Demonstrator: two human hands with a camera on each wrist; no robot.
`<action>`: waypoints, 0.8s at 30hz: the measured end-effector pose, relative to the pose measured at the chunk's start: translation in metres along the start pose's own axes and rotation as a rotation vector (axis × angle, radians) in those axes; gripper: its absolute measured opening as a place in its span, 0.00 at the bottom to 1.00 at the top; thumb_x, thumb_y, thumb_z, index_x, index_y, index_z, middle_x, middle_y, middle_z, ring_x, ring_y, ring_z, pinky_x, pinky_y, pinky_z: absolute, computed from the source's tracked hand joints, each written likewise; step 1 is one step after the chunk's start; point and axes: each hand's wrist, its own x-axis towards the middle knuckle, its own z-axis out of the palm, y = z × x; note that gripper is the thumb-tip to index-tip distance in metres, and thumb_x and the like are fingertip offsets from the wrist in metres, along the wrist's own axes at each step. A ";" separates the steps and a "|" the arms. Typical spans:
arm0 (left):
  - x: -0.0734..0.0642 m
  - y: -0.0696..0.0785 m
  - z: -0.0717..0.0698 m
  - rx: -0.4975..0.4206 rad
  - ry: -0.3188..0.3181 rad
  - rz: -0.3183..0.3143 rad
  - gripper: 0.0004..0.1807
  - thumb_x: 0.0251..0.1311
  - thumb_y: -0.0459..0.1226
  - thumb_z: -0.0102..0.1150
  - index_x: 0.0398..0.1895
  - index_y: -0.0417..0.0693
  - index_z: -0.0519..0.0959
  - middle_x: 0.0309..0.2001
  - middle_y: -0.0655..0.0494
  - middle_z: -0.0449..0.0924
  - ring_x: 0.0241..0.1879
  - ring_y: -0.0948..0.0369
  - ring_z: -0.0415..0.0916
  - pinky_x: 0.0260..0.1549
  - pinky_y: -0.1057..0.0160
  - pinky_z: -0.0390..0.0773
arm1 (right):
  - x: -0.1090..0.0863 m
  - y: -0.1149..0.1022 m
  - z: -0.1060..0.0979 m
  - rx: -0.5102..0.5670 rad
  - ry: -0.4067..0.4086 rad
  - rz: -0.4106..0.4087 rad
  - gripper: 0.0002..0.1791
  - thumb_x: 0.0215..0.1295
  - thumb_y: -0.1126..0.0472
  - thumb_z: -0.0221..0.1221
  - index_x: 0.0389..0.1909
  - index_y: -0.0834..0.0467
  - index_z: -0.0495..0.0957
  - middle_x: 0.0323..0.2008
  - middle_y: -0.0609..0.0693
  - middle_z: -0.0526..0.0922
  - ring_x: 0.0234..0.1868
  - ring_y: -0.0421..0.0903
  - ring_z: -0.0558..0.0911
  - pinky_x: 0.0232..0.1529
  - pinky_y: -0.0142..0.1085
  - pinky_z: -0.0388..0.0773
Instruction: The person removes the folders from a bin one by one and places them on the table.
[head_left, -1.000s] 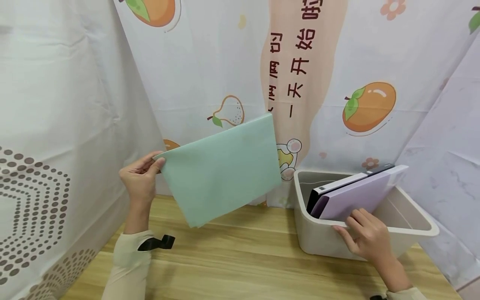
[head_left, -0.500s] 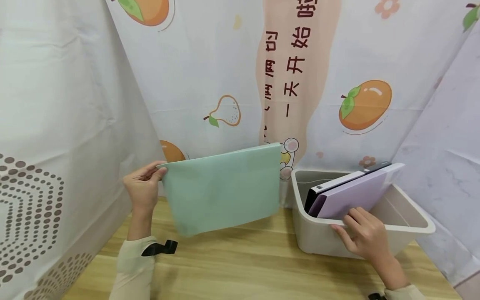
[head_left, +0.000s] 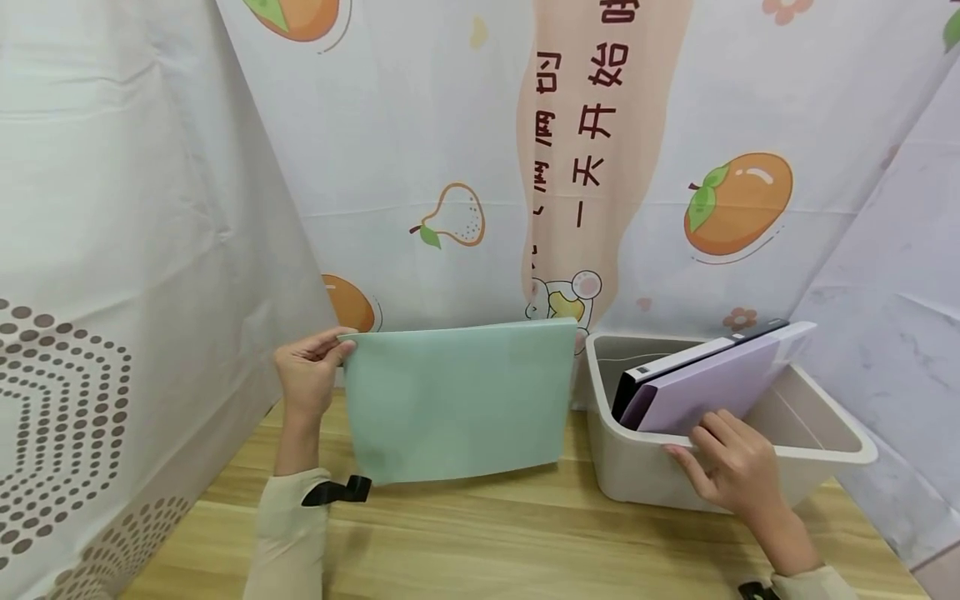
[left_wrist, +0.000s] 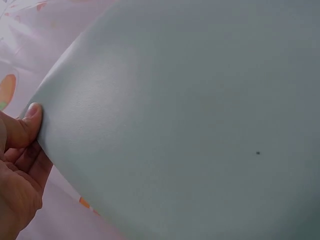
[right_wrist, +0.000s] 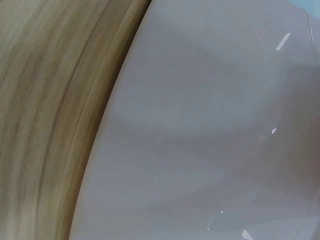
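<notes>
My left hand (head_left: 309, 372) pinches the upper left corner of a mint-green file folder (head_left: 461, 404) between thumb and fingers. The folder stands on its long side, broad face toward me, its lower edge low over the wooden table. In the left wrist view the thumb (left_wrist: 31, 122) presses on the folder's face (left_wrist: 165, 115) at the corner. My right hand (head_left: 735, 467) grips the front rim of a light grey storage bin (head_left: 645, 471), fingers curled over it and thumb outside. Inside the bin lean a purple folder (head_left: 712, 379) and a black-and-white file (head_left: 678, 360). The right wrist view shows the bin's outer wall (right_wrist: 190, 125).
The wooden table (head_left: 480, 542) runs beneath everything. A fruit-printed curtain (head_left: 420, 125) hangs close behind the folder and the bin. Plain and dotted cloth (head_left: 135, 208) closes off the left side, and a pale cloth (head_left: 900, 333) the right.
The left hand has moved rightward and a little down. The mint-green file folder has gone from tilted and raised to nearly level and lower. The right hand stays on the bin's rim.
</notes>
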 end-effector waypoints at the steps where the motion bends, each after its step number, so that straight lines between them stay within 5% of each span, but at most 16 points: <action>1: -0.001 -0.001 0.001 -0.005 -0.008 -0.011 0.06 0.48 0.12 0.66 0.31 0.14 0.81 0.24 0.67 0.87 0.20 0.73 0.82 0.21 0.78 0.79 | 0.001 0.000 0.000 0.000 0.000 -0.001 0.33 0.73 0.42 0.56 0.13 0.61 0.67 0.17 0.52 0.66 0.18 0.47 0.60 0.17 0.34 0.54; 12: -0.007 -0.011 0.012 0.050 -0.111 -0.231 0.05 0.55 0.18 0.67 0.35 0.19 0.84 0.22 0.70 0.86 0.21 0.70 0.81 0.23 0.73 0.82 | 0.005 -0.004 0.001 0.008 0.004 -0.003 0.33 0.74 0.43 0.56 0.13 0.60 0.66 0.17 0.51 0.65 0.18 0.45 0.59 0.17 0.33 0.52; 24: 0.000 -0.031 0.008 0.084 -0.189 -0.349 0.12 0.61 0.23 0.66 0.45 0.19 0.82 0.23 0.75 0.86 0.24 0.70 0.83 0.26 0.71 0.84 | 0.001 -0.002 0.000 -0.003 -0.003 -0.003 0.33 0.74 0.42 0.56 0.13 0.61 0.67 0.17 0.51 0.65 0.18 0.45 0.59 0.18 0.33 0.54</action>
